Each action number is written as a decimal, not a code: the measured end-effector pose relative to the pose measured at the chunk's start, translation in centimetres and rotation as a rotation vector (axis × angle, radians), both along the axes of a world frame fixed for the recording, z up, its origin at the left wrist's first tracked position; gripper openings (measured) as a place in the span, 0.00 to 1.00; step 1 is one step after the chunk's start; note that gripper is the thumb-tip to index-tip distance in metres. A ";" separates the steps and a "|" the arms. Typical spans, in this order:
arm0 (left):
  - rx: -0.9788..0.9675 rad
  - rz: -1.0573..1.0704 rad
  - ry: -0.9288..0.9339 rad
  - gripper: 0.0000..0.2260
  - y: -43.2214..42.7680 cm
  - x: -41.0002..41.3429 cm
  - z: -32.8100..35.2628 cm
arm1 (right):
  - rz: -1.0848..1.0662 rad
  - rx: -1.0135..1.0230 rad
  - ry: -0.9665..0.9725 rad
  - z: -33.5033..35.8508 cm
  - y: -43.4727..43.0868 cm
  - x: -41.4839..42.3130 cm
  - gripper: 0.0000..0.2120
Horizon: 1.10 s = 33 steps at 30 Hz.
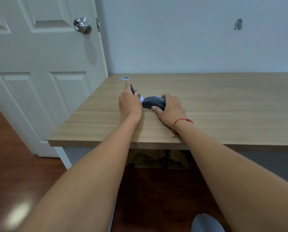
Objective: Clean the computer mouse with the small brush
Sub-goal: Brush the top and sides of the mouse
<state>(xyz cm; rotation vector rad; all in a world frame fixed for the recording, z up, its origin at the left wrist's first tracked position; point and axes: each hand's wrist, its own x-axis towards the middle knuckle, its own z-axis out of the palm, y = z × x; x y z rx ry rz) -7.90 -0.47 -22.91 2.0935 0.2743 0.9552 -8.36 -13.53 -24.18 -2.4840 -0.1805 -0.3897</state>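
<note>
Head view: the left hand (pixel 129 102) is closed around the brush (pixel 134 92), whose pale bristles touch the mouse (pixel 154 104) at its 3 o'clock, while the right hand (pixel 171 108) pins it to the table (pixel 223 106), long axis running 3 to 9 o'clock.

A: What fills the upper left?
B: A white panelled door (pixel 39 67) with a round steel knob (pixel 82 25).
A: Elsewhere?
B: Pale blue wall (pixel 181 39), light wood-grain desk (pixel 232 106), reddish-brown glossy floor (pixel 14 173) at lower left.
</note>
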 end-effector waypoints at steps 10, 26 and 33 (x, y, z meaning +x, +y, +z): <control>0.023 -0.070 -0.011 0.14 0.2 -0.1 -0.1 | 0.083 -0.031 0.068 0.1 -0.1 0.3 0.33; 0.159 -0.120 -0.022 0.11 0.0 0.2 -0.4 | -0.154 0.145 0.039 -0.2 0.4 0.8 0.27; 0.056 -0.260 -0.172 0.13 -0.5 -0.5 0.1 | -0.097 0.144 0.071 0.0 0.5 0.8 0.26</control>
